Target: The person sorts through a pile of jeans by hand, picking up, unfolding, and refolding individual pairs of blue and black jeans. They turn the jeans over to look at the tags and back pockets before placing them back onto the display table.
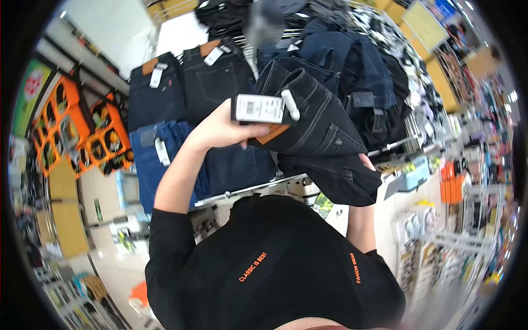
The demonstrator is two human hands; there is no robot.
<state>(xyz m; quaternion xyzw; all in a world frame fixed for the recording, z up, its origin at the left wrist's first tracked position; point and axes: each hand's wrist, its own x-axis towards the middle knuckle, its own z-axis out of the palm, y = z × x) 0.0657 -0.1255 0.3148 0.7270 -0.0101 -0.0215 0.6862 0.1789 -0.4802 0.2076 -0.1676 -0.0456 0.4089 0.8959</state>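
Dark folded jeans (319, 137) — white barcode tag (258, 108) unreadable — left hand (225, 129) fingers clamped round them, right hand (367, 163) hidden.

This is a clothing shop. Folded and hanging jeans (159, 91) with paper price tags (157, 75) crowd a metal rack (250, 188) ahead, and the dark pair (319, 137) held up in front carries a barcoded label (258, 108) and a white security tag (290, 104). To the left stand orange display cubes (69, 124); far right, shelves (467, 165) and wire stands (440, 253) are packed with small packaged goods.
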